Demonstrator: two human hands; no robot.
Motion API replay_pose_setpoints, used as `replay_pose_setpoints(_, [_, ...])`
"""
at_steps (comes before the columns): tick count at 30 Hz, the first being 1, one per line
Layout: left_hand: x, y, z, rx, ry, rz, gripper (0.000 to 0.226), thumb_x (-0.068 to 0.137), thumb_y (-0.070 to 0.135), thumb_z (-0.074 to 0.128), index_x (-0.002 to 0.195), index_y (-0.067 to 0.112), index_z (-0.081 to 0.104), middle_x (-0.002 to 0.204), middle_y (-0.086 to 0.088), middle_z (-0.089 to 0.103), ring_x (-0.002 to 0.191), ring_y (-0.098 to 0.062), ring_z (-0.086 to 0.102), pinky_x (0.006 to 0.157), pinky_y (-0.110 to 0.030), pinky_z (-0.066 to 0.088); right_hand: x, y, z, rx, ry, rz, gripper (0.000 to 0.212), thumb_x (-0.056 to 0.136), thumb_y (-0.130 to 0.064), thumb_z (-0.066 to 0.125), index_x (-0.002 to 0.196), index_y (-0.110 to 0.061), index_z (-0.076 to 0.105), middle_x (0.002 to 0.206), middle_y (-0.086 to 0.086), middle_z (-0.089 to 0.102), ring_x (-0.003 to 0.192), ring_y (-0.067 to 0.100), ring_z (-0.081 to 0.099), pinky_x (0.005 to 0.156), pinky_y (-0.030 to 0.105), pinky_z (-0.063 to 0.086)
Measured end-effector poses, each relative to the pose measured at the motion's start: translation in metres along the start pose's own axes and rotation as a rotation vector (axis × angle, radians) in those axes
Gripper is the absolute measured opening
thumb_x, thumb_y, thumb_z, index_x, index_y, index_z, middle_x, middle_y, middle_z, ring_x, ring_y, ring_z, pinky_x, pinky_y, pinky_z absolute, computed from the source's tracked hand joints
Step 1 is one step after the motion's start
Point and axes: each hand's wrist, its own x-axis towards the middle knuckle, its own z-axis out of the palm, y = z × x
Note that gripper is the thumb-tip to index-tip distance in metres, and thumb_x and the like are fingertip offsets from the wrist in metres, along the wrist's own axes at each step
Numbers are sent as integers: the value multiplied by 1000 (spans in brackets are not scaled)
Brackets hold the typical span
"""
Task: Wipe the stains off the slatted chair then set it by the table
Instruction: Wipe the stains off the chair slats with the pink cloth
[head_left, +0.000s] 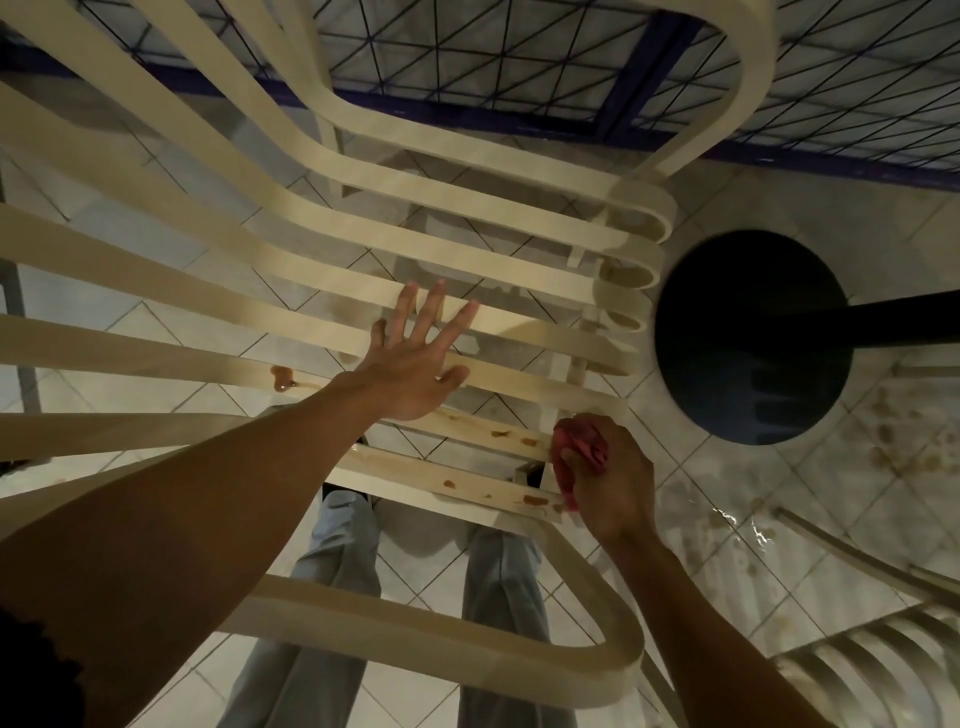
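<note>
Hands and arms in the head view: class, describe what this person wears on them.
The left hand and right hand wear no gloves, rings or watch. Both forearms are unsleeved; a dark sleeve edge, perhaps, shows at the left upper arm.

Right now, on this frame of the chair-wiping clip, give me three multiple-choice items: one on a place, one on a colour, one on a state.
1. Where is the cloth?
A. on the floor
B. in the right hand, at the slats' right end
C. on the table base

2. What colour is the cloth?
A. red
B. blue
C. white

3. How does the left hand lie?
A. flat, fingers spread, on the slatted chair
B. clenched in a fist
C. gripping a chair leg

Key: 1 B, the fingers curl round it; 2 A, red shows between the fingers; 3 A, the palm rests on the slats.
</note>
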Motion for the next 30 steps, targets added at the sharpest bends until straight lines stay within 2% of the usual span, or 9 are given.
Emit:
replay_pose_setpoints(5, [1,1,0,24,-2,-8,75,103,53,31,146,48,-29,151,6,-47,138,-26,-44,118,-58,-7,-2,-12,9,-159,123,-47,22,91,-18,68,111,-28,63,107,-8,63,97,16,65,85,44,58])
replay_pose_setpoints(9, [2,0,3,44,0,-12,74,102,56,29,145,48,-30,150,6,-49,138,-26,-45,118,-58,-7,-6,-18,19,-235,127,-118,22,91,-28,67,110,-38,60,105,-12,67,96,15,66,84,48,57])
replay_pose_setpoints(13, [4,1,3,52,3,-19,74,102,56,29,144,49,-31,149,7,-49,137,-26,-46,117,-57,-7,-3,-28,29,-253,104,-194,26,90,-24,69,112,-36,62,109,-8,69,98,18,66,85,50,56])
replay_pose_setpoints(17, [3,1,2,40,-18,-22,75,102,55,31,144,50,-31,149,8,-49,137,-25,-46,117,-56,-9,-1,-25,16,-185,-17,-112,27,91,-27,65,114,-40,60,106,-11,69,84,13,71,76,43,61])
replay_pose_setpoints(20, [2,0,-1,25,-25,-24,76,102,54,33,144,51,-30,150,9,-47,137,-24,-45,117,-54,-10,-3,-27,-3,-121,-71,-64,28,94,-13,64,97,-41,64,95,-6,70,69,11,70,58,23,59])
replay_pose_setpoints(21, [2,0,-2,25,-25,-23,76,102,54,34,144,51,-30,151,8,-47,137,-24,-45,117,-54,-9,-3,-26,-9,-80,-98,-55,30,94,-11,65,96,-41,63,95,-5,70,69,11,70,55,23,59])
replay_pose_setpoints(24, [1,0,-2,27,-31,-23,77,102,53,34,145,50,-30,151,8,-47,138,-24,-45,118,-55,-9,1,-19,-22,-84,-153,-35,25,94,-15,67,115,-29,66,102,-4,70,71,4,72,54,22,58])
replay_pose_setpoints(27, [1,-1,-1,23,-29,-21,77,102,53,35,144,50,-30,150,8,-47,138,-24,-45,118,-55,-9,8,-14,-31,-261,-163,-112,26,93,-24,69,119,-24,66,92,-10,70,68,2,69,63,17,57])
replay_pose_setpoints(30, [0,0,-2,9,-30,-18,77,102,53,35,145,50,-29,150,9,-47,138,-24,-44,118,-55,-9,13,-12,-39,-276,-203,-93,32,91,-31,70,122,-28,64,98,-10,71,87,11,70,81,31,60])
